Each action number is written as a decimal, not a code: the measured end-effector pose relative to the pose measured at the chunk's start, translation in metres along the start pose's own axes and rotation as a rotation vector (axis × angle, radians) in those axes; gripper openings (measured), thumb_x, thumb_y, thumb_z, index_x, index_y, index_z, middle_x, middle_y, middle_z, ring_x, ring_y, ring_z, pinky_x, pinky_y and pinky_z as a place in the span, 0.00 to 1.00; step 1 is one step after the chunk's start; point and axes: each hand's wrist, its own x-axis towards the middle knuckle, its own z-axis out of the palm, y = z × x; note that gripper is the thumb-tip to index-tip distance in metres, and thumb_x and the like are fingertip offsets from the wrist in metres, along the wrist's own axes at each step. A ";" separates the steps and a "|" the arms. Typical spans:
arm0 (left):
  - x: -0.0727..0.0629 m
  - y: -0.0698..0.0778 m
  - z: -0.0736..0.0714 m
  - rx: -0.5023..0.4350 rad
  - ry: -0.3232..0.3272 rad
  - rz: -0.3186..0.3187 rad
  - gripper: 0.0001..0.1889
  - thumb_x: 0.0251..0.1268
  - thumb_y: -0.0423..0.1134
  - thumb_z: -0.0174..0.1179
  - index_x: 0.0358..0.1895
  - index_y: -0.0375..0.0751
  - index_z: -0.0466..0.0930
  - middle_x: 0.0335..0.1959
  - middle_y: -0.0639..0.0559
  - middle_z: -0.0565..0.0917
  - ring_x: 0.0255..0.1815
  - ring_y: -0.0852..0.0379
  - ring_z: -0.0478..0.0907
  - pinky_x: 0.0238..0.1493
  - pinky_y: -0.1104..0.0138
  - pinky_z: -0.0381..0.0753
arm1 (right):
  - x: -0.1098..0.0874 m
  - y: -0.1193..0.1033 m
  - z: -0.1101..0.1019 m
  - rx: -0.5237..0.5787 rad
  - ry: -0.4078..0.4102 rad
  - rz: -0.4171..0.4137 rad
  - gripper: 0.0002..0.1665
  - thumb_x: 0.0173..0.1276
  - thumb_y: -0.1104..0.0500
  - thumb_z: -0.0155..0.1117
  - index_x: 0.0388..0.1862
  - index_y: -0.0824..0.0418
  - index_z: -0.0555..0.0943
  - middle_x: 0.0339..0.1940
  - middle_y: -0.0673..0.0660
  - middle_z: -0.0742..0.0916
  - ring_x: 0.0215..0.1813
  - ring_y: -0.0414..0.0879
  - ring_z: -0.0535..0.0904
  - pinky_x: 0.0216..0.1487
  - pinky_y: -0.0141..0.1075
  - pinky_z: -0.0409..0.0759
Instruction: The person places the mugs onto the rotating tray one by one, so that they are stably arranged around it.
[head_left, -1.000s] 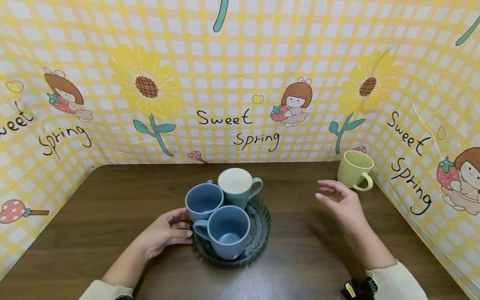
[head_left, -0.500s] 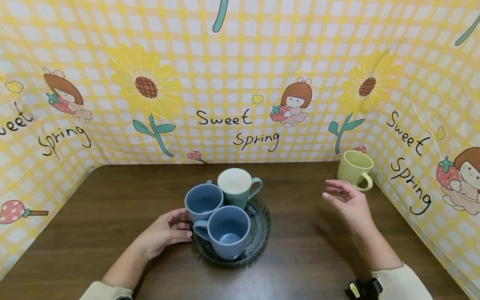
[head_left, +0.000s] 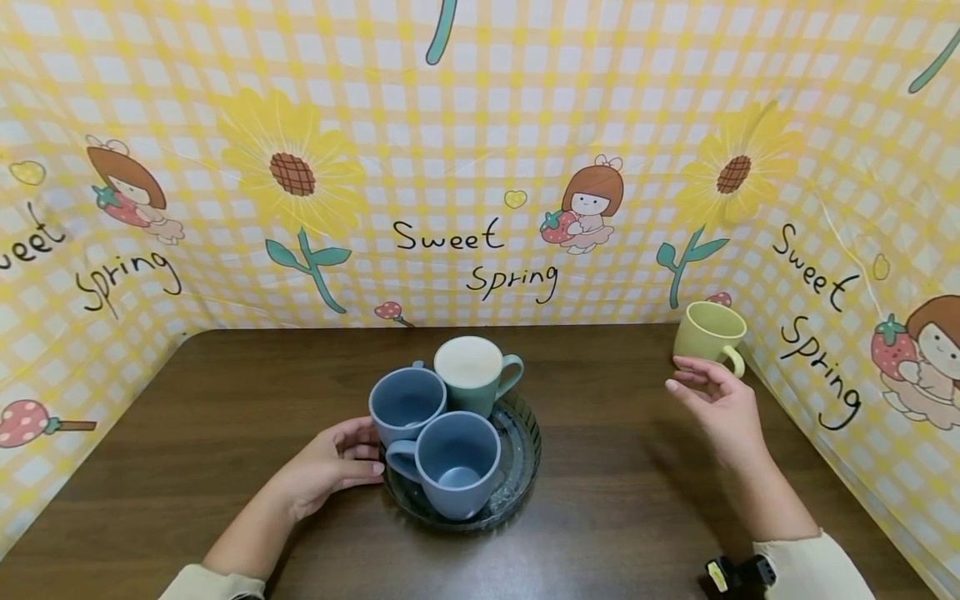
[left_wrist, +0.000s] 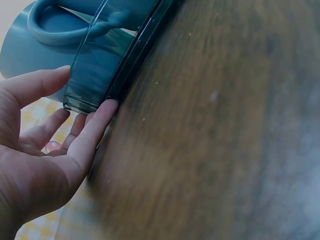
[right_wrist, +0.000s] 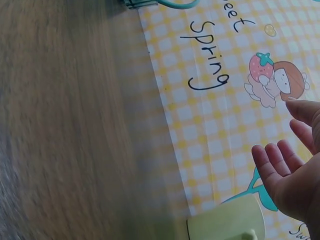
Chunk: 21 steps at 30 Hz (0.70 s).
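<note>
A round dark glass tray [head_left: 517, 479] bears two blue mugs and a teal mug. One blue mug [head_left: 457, 467] stands in front, the other blue mug [head_left: 408, 404] behind it to the left, and the teal mug [head_left: 471, 371] with its pale inside at the back. My left hand [head_left: 330, 467] touches the tray's left side; in the left wrist view its fingertips [left_wrist: 107, 105] lie against the outer glass wall. Holding nothing, my right hand [head_left: 723, 412] hovers just in front of a yellow-green mug [head_left: 708, 329], its fingers relaxed. In the head view the hand hides that mug's lower part.
The brown wooden table [head_left: 600, 517] is bordered behind and at both sides by a yellow checked cloth [head_left: 600, 108]. The yellow-green mug stands close to the cloth in the back right corner, its handle towards the front right.
My right hand has moved to the right, closer to the yellow-green mug, and now overlaps it in the head view. My left hand, the tray and its mugs have stayed in place.
</note>
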 end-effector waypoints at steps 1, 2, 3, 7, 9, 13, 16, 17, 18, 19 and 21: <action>0.000 0.000 0.000 0.000 0.001 -0.001 0.41 0.57 0.25 0.66 0.71 0.22 0.51 0.53 0.41 0.73 0.49 0.51 0.75 0.50 0.56 0.82 | 0.000 0.000 -0.001 0.002 0.007 0.005 0.21 0.61 0.72 0.69 0.54 0.71 0.80 0.41 0.42 0.87 0.47 0.37 0.81 0.45 0.21 0.78; -0.001 0.000 0.000 -0.001 0.002 -0.001 0.41 0.57 0.25 0.66 0.71 0.22 0.51 0.53 0.41 0.73 0.49 0.51 0.75 0.50 0.56 0.82 | 0.001 0.000 -0.002 0.006 0.013 0.010 0.21 0.61 0.72 0.69 0.54 0.71 0.80 0.41 0.42 0.87 0.47 0.37 0.81 0.45 0.21 0.78; -0.001 0.000 0.000 -0.001 0.002 -0.001 0.41 0.57 0.25 0.66 0.71 0.22 0.51 0.53 0.41 0.73 0.49 0.51 0.75 0.50 0.56 0.82 | 0.001 0.000 -0.004 0.005 0.020 0.014 0.21 0.61 0.72 0.69 0.54 0.70 0.80 0.41 0.42 0.87 0.47 0.37 0.81 0.44 0.21 0.78; -0.002 0.000 0.001 -0.001 0.007 0.000 0.41 0.57 0.25 0.66 0.71 0.23 0.52 0.53 0.40 0.72 0.49 0.50 0.74 0.50 0.56 0.82 | 0.003 0.000 -0.008 0.015 0.056 0.027 0.21 0.61 0.72 0.69 0.54 0.71 0.80 0.39 0.43 0.87 0.45 0.35 0.81 0.44 0.21 0.78; -0.002 0.000 0.001 0.001 0.011 -0.002 0.41 0.57 0.25 0.66 0.71 0.23 0.52 0.53 0.40 0.72 0.50 0.50 0.74 0.50 0.56 0.82 | 0.004 0.001 -0.010 0.017 0.076 0.030 0.20 0.61 0.72 0.69 0.53 0.70 0.81 0.38 0.44 0.87 0.45 0.35 0.81 0.43 0.20 0.78; -0.002 0.000 0.001 0.004 0.018 -0.008 0.41 0.57 0.25 0.66 0.71 0.23 0.52 0.54 0.40 0.72 0.50 0.49 0.74 0.50 0.56 0.82 | 0.004 0.003 -0.014 0.038 0.110 0.039 0.20 0.61 0.73 0.69 0.53 0.71 0.81 0.37 0.44 0.87 0.44 0.36 0.81 0.43 0.20 0.78; -0.002 0.000 0.001 0.006 0.022 -0.012 0.41 0.57 0.25 0.67 0.71 0.23 0.52 0.54 0.39 0.71 0.50 0.49 0.73 0.50 0.57 0.82 | 0.005 0.005 -0.017 0.054 0.132 0.047 0.19 0.61 0.73 0.68 0.52 0.70 0.82 0.36 0.45 0.87 0.43 0.37 0.81 0.43 0.20 0.78; -0.002 0.000 0.001 0.007 0.024 -0.013 0.41 0.56 0.25 0.67 0.71 0.23 0.52 0.54 0.39 0.71 0.50 0.49 0.73 0.50 0.57 0.82 | 0.005 0.006 -0.018 0.060 0.137 0.051 0.19 0.60 0.73 0.69 0.52 0.69 0.82 0.36 0.45 0.87 0.43 0.37 0.81 0.43 0.20 0.78; -0.002 0.000 0.002 0.008 0.026 -0.014 0.41 0.56 0.25 0.67 0.71 0.23 0.52 0.54 0.39 0.71 0.50 0.49 0.73 0.50 0.57 0.83 | 0.005 0.007 -0.020 0.062 0.143 0.055 0.19 0.60 0.73 0.69 0.51 0.68 0.83 0.36 0.44 0.87 0.44 0.37 0.81 0.43 0.20 0.78; -0.002 0.000 0.002 0.008 0.028 -0.015 0.41 0.56 0.25 0.67 0.71 0.24 0.53 0.54 0.39 0.71 0.50 0.48 0.73 0.50 0.57 0.83 | 0.005 0.007 -0.021 0.063 0.149 0.060 0.18 0.60 0.73 0.69 0.51 0.67 0.83 0.36 0.44 0.87 0.43 0.36 0.81 0.43 0.20 0.78; -0.002 0.000 0.002 0.009 0.029 -0.016 0.41 0.56 0.25 0.67 0.71 0.24 0.53 0.54 0.38 0.71 0.50 0.48 0.73 0.49 0.57 0.83 | 0.006 0.008 -0.023 0.069 0.159 0.069 0.18 0.61 0.72 0.69 0.50 0.66 0.84 0.37 0.43 0.87 0.43 0.36 0.81 0.43 0.20 0.77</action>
